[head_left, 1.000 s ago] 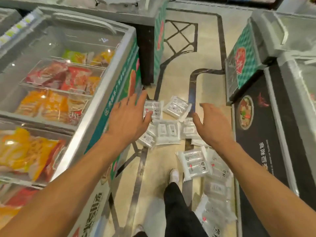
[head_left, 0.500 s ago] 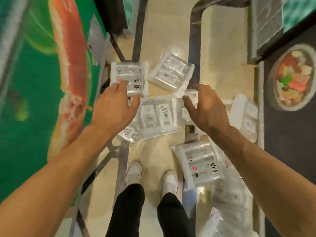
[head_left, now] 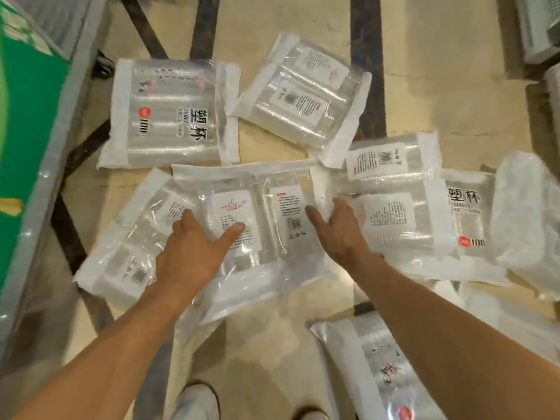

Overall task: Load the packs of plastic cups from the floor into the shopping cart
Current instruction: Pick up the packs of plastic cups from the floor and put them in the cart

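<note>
Several clear packs of plastic cups lie scattered on the beige floor. The central pack [head_left: 266, 225] lies label-up in front of me. My left hand [head_left: 194, 253] grips its left edge, thumb across the white label, fingers tucked out of sight. At the right edge, my right hand [head_left: 336, 234] holds it with the thumb on top. Other packs lie at the upper left [head_left: 169, 113], upper middle [head_left: 303, 92], right [head_left: 391, 201], lower left [head_left: 121, 247] and lower right [head_left: 385, 368]. The shopping cart is not in view.
A green-fronted freezer cabinet [head_left: 27, 116] with a grey edge runs along the left. Another cabinet's corner [head_left: 539, 25] shows at the top right. My shoes [head_left: 197, 401] stand at the bottom edge, just behind the packs. Dark inlay strips cross the floor.
I have bent down much closer to the floor. Both hands dropped from hovering above the packs onto the two sides of the central pack.
</note>
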The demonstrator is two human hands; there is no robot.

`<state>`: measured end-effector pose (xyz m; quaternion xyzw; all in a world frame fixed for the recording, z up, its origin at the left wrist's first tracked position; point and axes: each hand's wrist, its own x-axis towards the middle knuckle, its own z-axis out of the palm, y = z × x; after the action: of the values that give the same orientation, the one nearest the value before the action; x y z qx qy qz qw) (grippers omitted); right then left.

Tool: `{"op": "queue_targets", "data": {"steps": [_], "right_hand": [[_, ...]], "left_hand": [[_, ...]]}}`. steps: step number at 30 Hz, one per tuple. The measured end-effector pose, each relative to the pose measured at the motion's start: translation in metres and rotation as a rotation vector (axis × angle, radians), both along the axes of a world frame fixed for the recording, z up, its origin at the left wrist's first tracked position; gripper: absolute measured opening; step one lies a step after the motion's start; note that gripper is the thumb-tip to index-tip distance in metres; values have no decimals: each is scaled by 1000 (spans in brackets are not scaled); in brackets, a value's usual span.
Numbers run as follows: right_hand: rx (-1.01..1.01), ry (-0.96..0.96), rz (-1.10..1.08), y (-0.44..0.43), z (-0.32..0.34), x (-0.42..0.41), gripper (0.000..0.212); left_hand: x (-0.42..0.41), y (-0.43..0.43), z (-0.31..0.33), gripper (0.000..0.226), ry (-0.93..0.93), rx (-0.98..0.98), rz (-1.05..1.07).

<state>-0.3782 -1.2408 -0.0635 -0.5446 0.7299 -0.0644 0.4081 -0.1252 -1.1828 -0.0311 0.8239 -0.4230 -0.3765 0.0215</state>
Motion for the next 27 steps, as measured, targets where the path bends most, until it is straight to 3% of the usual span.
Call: {"op": "queue_targets", "data": {"steps": [5, 9, 13, 17, 22, 27], "right_hand": [[27, 204, 160, -13, -43, 7, 85], [79, 221, 103, -21, -53, 26, 104], [69, 164, 92, -16, -61, 47, 108], [142, -188, -87, -2, -58, 57, 90], [132, -306, -139, 13, -10, 49, 78], [43, -273, -141, 10, 116, 48, 82]], "left_hand": [[7, -5, -44, 121, 69, -28, 67], [49, 2, -74, 103, 177, -62, 78], [56, 3, -48, 68, 302, -125, 182], [59, 11, -42, 76, 384, -104, 234], [65, 18, -4, 90, 450, -124, 280], [66, 13, 101, 90, 538, -181, 303]]}}
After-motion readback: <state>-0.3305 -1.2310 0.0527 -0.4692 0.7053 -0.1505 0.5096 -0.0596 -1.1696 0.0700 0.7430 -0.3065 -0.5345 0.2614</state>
